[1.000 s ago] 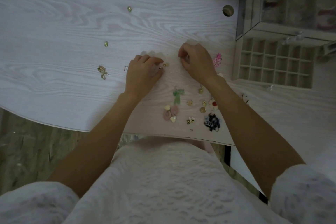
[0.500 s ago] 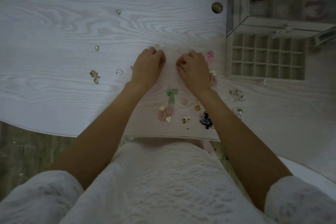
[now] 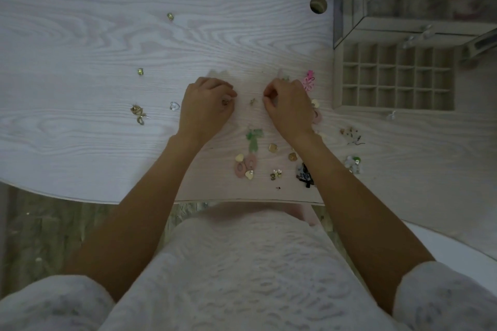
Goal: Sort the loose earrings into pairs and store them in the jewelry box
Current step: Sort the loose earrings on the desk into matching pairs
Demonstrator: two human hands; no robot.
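Both hands rest on the white table [image 3: 80, 43], fingers curled: the left hand [image 3: 205, 105] pinches a small gold earring [image 3: 224, 102]; what the right hand [image 3: 289, 105] holds I cannot tell. Between them lies a tiny gold piece [image 3: 252, 101]. Loose earrings [image 3: 248, 165] sit nearer; the jewelry box [image 3: 395, 76] stands far right.

The person's left hand [image 3: 206, 105] is lying knuckles-up, its fingers curling under toward the palm and pinching something small and gold against the thumb. The right hand [image 3: 289, 105] is sitting well apart from it at the same level, fingers likewise curling inward, thumb and forefinger tips meeting; whether they are holding anything cannot be told. Both bare forearms are angling in from the lower corners, with pale sleeves bunching above the elbows.
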